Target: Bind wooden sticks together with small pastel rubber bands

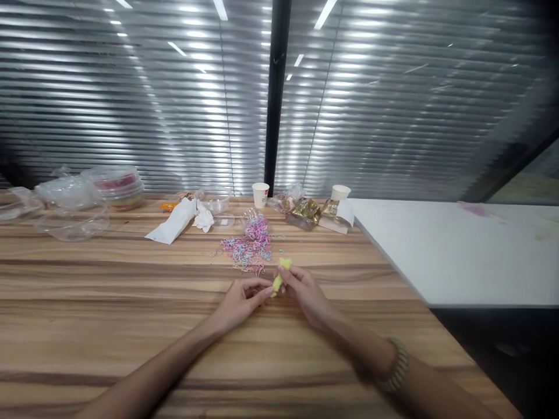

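A small, elongated yellow piece [278, 283], soft-looking like clay or foam, is held slanted just above the wooden table [209, 372]. My left hand [241, 301] pinches its lower end between thumb and fingers. On the upper part, my right hand [305, 291] grips it with thumb and fingertips; parts of the fingers are hidden behind it. Right beyond my hands lies a loose heap of tiny pink, purple and light blue bands [248, 250], spilling from a clear plastic cup [254, 220] that seems to lie on its side.
Along the back stand a paper cup [261, 195] and a second cup [340, 192], near crumpled gold wrappers [304, 213]. White paper [173, 221] and a crumpled tissue [203, 217] lie left. Clear plastic containers [72, 224] and stacked tubs [117, 189] sit farther left. A white table [437, 256] adjoins right.
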Demonstrator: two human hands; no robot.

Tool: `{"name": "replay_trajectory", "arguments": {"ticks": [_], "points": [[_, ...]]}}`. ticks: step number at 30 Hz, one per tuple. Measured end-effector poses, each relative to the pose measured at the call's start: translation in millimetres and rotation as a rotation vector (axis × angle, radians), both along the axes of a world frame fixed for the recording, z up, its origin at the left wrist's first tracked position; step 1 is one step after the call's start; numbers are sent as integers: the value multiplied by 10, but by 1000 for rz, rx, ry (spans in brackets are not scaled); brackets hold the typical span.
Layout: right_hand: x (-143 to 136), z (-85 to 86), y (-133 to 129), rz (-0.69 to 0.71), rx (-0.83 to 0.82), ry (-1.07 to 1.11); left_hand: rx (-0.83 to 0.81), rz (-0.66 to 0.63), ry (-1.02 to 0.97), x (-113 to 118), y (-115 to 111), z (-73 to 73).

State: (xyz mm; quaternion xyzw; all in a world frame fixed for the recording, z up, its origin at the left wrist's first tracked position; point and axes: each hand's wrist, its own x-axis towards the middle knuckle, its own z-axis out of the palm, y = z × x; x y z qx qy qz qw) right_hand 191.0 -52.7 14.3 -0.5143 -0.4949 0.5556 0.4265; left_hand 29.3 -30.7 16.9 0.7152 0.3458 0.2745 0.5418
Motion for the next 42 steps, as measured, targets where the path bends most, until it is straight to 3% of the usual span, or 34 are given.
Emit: {"name": "replay_trajectory", "arguments": {"ticks": [2, 5, 8, 11, 15, 20, 25, 29, 35, 42], "points": [[28, -7, 32, -108, 35, -20, 157, 85, 34, -47, 53, 3], [94, -12, 70, -230, 115, -128, 504, 313, 138, -197, 266, -22], [124, -13, 71, -201, 149, -220, 790, 453, 262, -376, 545, -84], [95, -6, 49, -102, 134, -204, 869, 427, 329, -455, 681, -133], [55, 11, 17, -89, 149, -267, 902, 255, 343, -330, 535, -111], [56, -53, -4, -30, 180, -437, 813, 177, 402, -146, 301, -120], [54, -165, 20, -21, 227, -534, 720, 227, 362, -172, 319, -148], [58, -134, 11, -39, 212, -595, 655, 243, 270, -174, 285, -78], [45, -32, -19, 13, 248, -492, 185, 116, 7, -76, 147, -37], [18, -57, -18, 12, 244, -498, 55, 104, -76, -33, 120, -19]]}}
